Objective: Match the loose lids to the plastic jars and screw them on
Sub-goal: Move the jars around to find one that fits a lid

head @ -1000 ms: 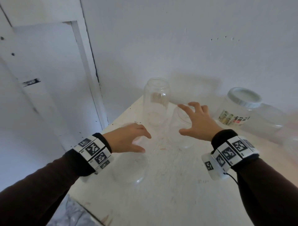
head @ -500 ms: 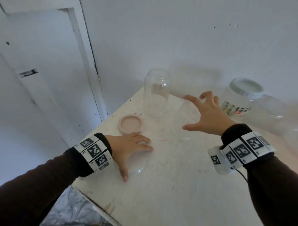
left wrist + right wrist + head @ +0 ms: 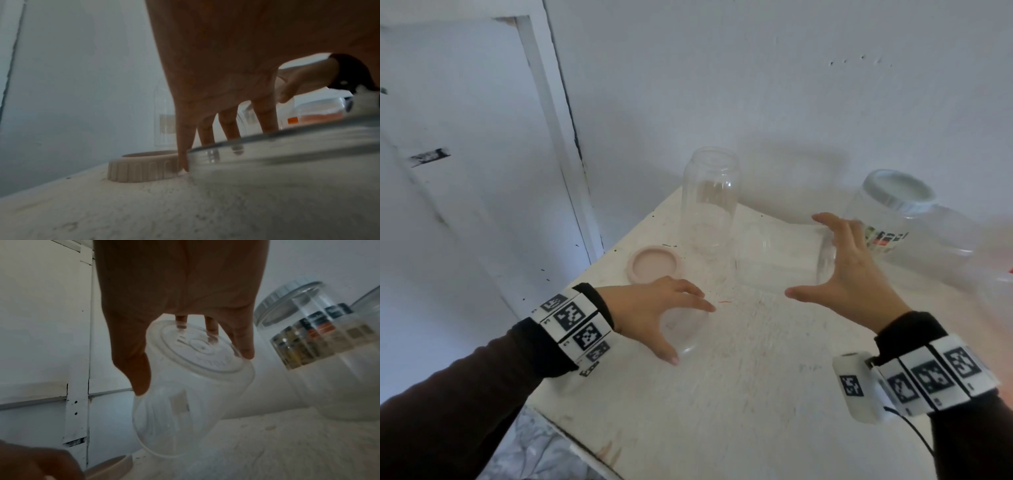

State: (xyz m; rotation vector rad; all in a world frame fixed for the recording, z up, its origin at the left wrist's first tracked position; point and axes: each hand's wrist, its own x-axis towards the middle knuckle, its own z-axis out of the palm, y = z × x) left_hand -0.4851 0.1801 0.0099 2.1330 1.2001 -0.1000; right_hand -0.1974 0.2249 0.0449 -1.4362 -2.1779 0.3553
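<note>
Head view: our right hand [image 3: 856, 267] has now closed round the short clear jar [image 3: 780, 257] lying on the table [image 3: 756, 394], while our left hand [image 3: 654, 308] grips the clear lid [image 3: 685, 329] beside the pink lid [image 3: 654, 265], so capping looks next.

A scuffed white surface [image 3: 722, 394] is standing in a corner against a plain white wall [image 3: 756, 85]. A white panelled door [image 3: 465, 154] with chipped paint is showing at the left. Soft, even light is falling over everything.
</note>
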